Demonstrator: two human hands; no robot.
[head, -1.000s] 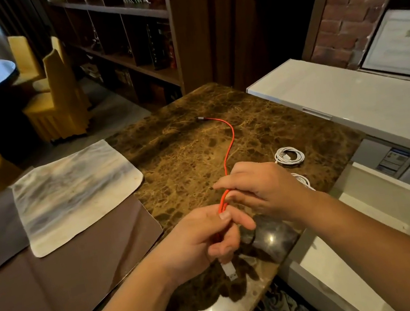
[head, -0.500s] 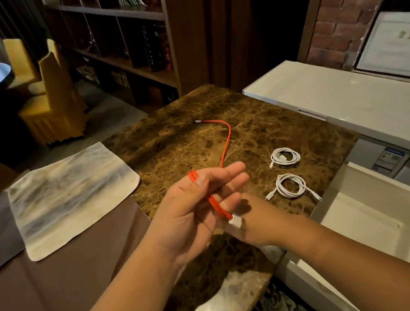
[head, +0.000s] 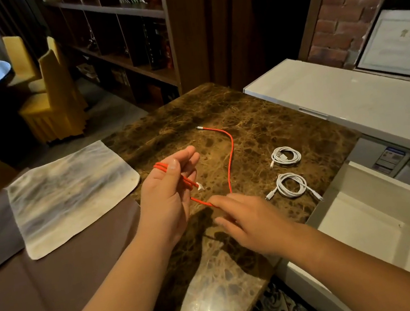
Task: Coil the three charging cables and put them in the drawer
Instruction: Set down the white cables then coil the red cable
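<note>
Head view: the left hand (head: 170, 195) is raised over the middle of the marble counter (head: 245, 111), palm up, with its thumb pinning two turns of the red cable (head: 230, 156) across the fingers; the white plug end hangs just below them. Half a second earlier only one turn lay across that hand, so a further loop has been wound on. The right hand (head: 246, 218) has come out from beneath the left and now pinches the slack run near the counter's front edge, drawing it toward the next turn. The rest of the cable trails to its far plug near the counter's middle. Two white cables (head: 286, 156) lie coiled near the right edge, beside the open drawer (head: 370, 223). Judgement: the third coil is roughly half wound; nothing is in the drawer yet.
</note>
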